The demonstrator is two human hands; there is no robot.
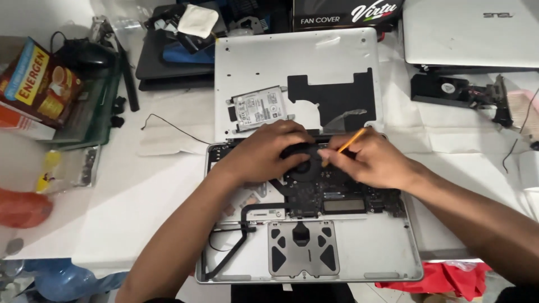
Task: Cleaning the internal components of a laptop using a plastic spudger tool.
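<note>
A: Which step do we see?
B: Inside the opened laptop (314, 224), our left hand (264, 154) cups the black fan (300, 160); our right hand (373, 160) pinches an orange screwdriver (351, 141) beside it.
A: Next requirement?
B: We judge: a steady tip, fan held still.

Your left hand (264, 154) is covering part of the black fan (302, 163), and your right hand (373, 160) is hiding the orange tool's (349, 143) tip. The orange bag (22, 207) at the left edge is blurring out.
</note>
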